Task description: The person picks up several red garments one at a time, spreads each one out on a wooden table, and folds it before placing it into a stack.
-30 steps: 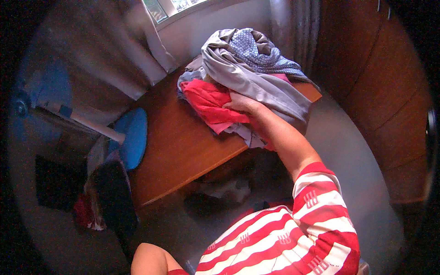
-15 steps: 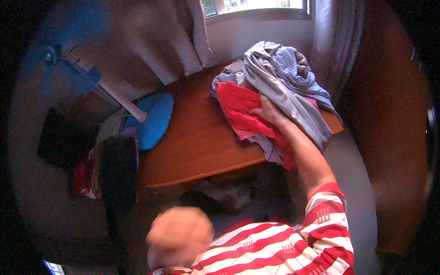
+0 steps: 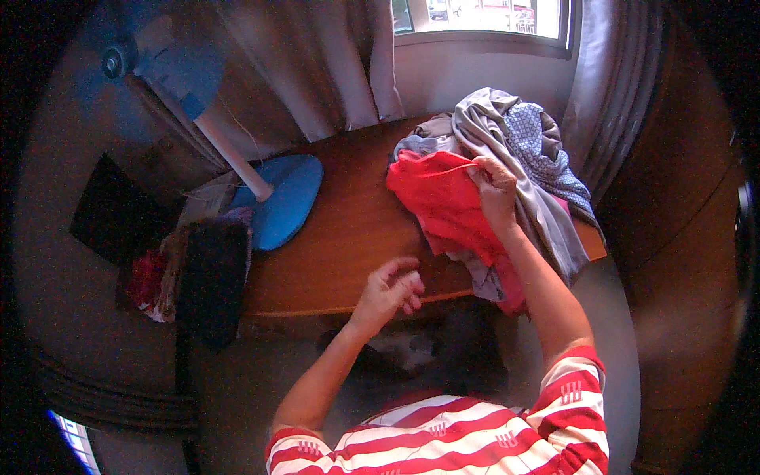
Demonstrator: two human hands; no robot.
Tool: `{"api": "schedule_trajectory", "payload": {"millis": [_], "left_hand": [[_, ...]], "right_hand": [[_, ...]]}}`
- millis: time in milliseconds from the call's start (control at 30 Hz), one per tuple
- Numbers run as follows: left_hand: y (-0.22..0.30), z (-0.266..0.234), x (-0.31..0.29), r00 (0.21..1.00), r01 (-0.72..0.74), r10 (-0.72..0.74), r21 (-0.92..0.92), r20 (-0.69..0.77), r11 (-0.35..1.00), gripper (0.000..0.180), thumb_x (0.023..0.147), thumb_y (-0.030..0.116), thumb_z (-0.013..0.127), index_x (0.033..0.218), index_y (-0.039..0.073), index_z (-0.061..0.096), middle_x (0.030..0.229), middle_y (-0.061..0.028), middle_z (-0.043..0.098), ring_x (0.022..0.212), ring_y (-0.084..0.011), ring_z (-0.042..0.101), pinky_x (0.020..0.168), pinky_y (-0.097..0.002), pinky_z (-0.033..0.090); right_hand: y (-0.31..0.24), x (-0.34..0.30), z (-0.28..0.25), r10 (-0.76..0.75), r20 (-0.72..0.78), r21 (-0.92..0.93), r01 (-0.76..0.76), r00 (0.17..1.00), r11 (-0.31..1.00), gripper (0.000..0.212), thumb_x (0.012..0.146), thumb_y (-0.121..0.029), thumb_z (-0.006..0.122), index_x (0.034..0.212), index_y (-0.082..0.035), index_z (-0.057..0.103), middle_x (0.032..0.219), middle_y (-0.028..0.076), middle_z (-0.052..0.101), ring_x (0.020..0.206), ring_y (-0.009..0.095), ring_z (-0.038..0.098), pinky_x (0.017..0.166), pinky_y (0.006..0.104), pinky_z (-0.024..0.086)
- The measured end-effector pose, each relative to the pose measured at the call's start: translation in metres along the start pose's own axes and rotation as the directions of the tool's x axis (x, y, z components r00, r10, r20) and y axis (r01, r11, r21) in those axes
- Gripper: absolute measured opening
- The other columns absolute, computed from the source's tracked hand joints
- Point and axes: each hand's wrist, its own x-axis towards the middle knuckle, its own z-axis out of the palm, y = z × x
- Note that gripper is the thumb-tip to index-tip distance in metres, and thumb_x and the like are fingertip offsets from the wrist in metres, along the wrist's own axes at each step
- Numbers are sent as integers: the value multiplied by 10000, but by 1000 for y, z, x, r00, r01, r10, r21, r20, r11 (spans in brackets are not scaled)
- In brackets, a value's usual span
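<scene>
2 hands are working at a wooden table (image 3: 340, 237): the right hand (image 3: 495, 186) is pinching the red garment (image 3: 443, 202), lying on the clothes pile (image 3: 514, 150) at the table's right end, while the left hand (image 3: 388, 289) is hovering with fingers loosely apart, gripping nothing.

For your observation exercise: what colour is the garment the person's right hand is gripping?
Red. The right hand pinches the red garment on the clothes pile; clearest in the head view.

We see a brown wooden table (image 3: 340, 237) beneath a bright daylit window (image 3: 483, 20) flanked by grey curtains (image 3: 317, 71). A blue pedestal fan (image 3: 237, 158) stands at the table's left end, beside a dark wooden cabinet wall (image 3: 681, 198) on the right.
</scene>
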Motion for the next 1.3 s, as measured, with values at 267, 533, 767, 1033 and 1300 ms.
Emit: {"api": "schedule_trajectory", "payload": {"millis": [267, 533, 767, 1033, 1300], "left_hand": [[74, -20, 42, 604, -707, 724, 196, -333, 680, 693, 709, 119, 751, 1284, 46, 372, 1070, -83, 552, 969, -161, 544, 847, -301, 460], [151, -38, 12, 597, -644, 696, 278, -399, 713, 158, 810, 125, 639, 940, 37, 619, 829, -28, 633, 761, -141, 604, 698, -270, 496], [172, -94, 5, 195, -410, 926, 831, -323, 376, 125, 828, 81, 598, 940, 37, 633, 912, -53, 620, 817, -141, 593, 726, -280, 489], [181, -124, -35, 167, -555, 828, 643, -536, 528, 133, 824, 54, 536, 911, 7, 627, 806, -29, 593, 666, -104, 549, 578, -251, 447], [179, -134, -63, 583, -367, 519, 367, -625, 855, 116, 794, 97, 565, 845, 26, 641, 619, 13, 558, 484, -86, 471, 447, -229, 354]], "right_hand": [[-102, 21, 1, -547, 134, 99, 538, 826, 837, 116, 737, 7, 597, 852, 5, 589, 817, 142, 608, 770, 305, 602, 689, 370, 484], [-105, 43, -2, -654, 379, 32, 697, 655, 716, 186, 748, -91, 616, 929, -57, 584, 838, 112, 622, 771, 289, 617, 648, 382, 507], [-66, 53, -2, -341, 419, -288, 479, 841, 829, 160, 687, -145, 693, 813, -57, 647, 673, 112, 589, 650, 272, 598, 578, 355, 476], [-121, 76, -13, -557, 315, -235, 631, 769, 739, 247, 684, -269, 686, 664, -58, 560, 689, 107, 587, 658, 282, 563, 623, 396, 454], [-118, 82, -39, -286, 449, 137, 252, 847, 958, 273, 709, -202, 713, 695, 19, 554, 804, 65, 533, 726, 142, 498, 658, 262, 399]]}}
